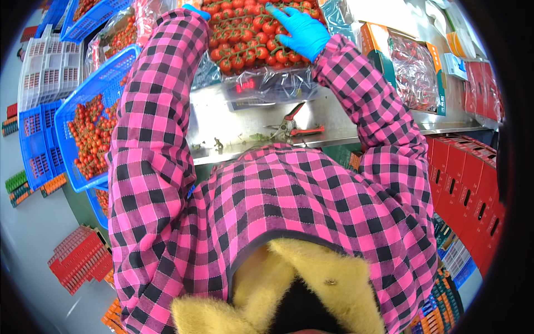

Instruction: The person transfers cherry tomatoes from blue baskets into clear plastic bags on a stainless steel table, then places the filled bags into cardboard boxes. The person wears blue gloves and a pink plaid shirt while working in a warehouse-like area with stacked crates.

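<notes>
Rows of cherry tomatoes on the vine [245, 39] fill a tray or box at the top of the view. Beneath its near side sits a plastic-wrapped scale [272, 89] with a lit red display. My right hand [303, 33], in a blue glove, rests over the right side of the tomatoes with its fingers apart. At the tray's left edge only a bit of my blue-gloved left hand [197, 11] shows; its fingers are hidden by the sleeve and the frame edge. Red-handled pruning shears [297, 129] lie on the metal table nearer me, blades parted.
Blue crates [92, 125] of loose tomatoes stand at the left, beside white crates [51, 69]. An open carton [414, 72] lined with clear plastic is on the right of the metal table [222, 122]. Red cartons [467, 183] are stacked below right. Leaf scraps [218, 146] lie near the edge.
</notes>
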